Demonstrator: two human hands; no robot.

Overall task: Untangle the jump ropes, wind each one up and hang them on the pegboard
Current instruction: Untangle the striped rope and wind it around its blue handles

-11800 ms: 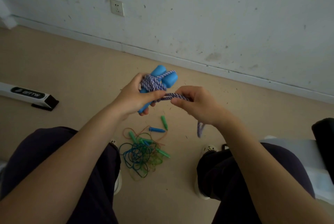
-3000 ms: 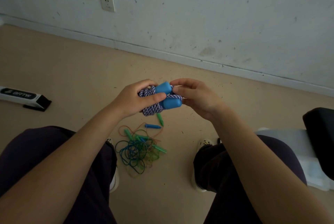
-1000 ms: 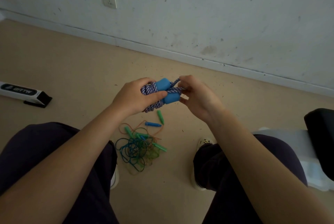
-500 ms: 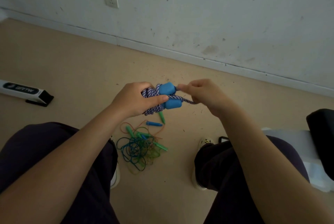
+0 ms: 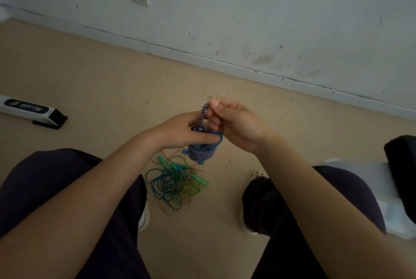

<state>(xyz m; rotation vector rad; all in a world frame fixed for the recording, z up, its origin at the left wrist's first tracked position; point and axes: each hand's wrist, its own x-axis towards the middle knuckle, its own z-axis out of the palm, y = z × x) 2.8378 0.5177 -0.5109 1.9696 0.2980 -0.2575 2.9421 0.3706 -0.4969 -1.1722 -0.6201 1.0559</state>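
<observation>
Scuffed wall, tan floor

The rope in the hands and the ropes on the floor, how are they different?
The purple-white rope is wound into a tight bundle; the floor ropes lie in a loose tangle. It is thick and braided; they are thin green, blue and orange cords. The left hand and right hand hold it up. Both have plastic handles.
</observation>
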